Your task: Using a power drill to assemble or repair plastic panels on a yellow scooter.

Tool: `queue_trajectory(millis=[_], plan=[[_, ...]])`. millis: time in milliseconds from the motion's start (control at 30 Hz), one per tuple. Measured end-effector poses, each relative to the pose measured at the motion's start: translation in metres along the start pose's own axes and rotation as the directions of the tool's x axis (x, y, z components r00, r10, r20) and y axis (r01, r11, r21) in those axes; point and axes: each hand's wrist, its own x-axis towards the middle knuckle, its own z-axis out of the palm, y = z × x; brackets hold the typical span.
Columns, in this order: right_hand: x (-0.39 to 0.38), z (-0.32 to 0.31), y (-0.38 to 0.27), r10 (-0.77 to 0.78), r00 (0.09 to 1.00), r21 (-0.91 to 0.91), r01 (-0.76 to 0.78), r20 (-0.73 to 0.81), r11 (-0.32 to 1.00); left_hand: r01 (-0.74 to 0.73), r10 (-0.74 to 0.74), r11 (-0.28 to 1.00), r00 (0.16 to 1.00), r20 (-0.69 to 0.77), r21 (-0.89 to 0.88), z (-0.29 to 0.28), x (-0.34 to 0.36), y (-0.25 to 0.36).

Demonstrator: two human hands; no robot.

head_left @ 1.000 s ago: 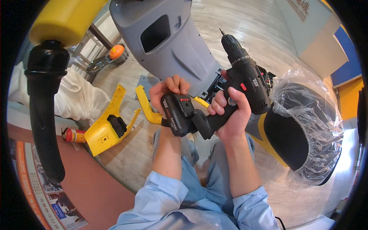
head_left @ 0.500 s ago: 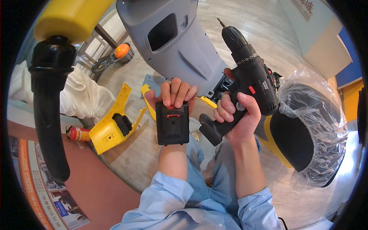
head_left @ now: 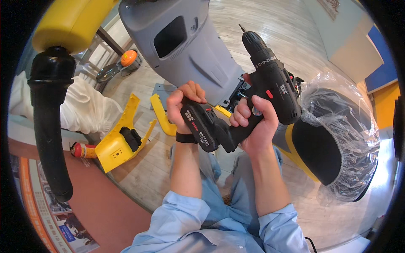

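My right hand [head_left: 258, 122] is wrapped round the grip of a black cordless drill [head_left: 274, 86], whose bit points up and away. A black battery pack [head_left: 201, 126] with a red latch is in my left hand [head_left: 187, 103], fingers over its far end. The pack lies tilted against the foot of the drill's grip; whether it is fully seated I cannot tell. Beyond both hands stands a large grey machine body [head_left: 192, 55], with dark parts showing at its lower end.
Yellow plastic covers [head_left: 120, 139] lie on the wood floor at left, near a fire extinguisher [head_left: 82, 150]. A black handle [head_left: 52, 126] under a yellow housing hangs close at upper left. To the right, plastic film [head_left: 354, 139] wraps a black and yellow part.
My left hand has turned the battery pack sideways and brought it from apart to against the drill's grip foot. The drill has shifted slightly left and the view a little.
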Motion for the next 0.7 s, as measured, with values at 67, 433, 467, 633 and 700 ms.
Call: queue_trajectory(millis=[67,433,467,633,700], plan=[[0.002,-0.002,0.000,-0.014,1.000,0.019,0.014,0.003,1.000,-0.038,0.038,0.997,0.999,0.000,0.063,0.006,-0.001,0.000],[0.004,-0.008,0.001,-0.153,0.986,0.071,0.157,-0.062,0.985,0.020,-0.022,1.000,0.996,-0.092,-0.025,0.039,-0.003,-0.006],[0.003,-0.008,0.000,-0.155,0.986,0.064,0.159,-0.062,0.985,0.064,-0.072,0.995,0.989,-0.128,-0.071,0.041,-0.003,-0.006],[0.002,-0.004,0.003,-0.162,0.984,0.041,0.166,-0.076,0.985,-0.003,-0.006,0.997,0.994,0.113,0.073,0.012,-0.001,-0.014],[0.003,-0.007,0.003,-0.131,0.989,0.060,0.136,-0.072,0.989,-0.027,0.016,0.996,0.992,0.123,0.085,0.010,0.000,-0.016]])
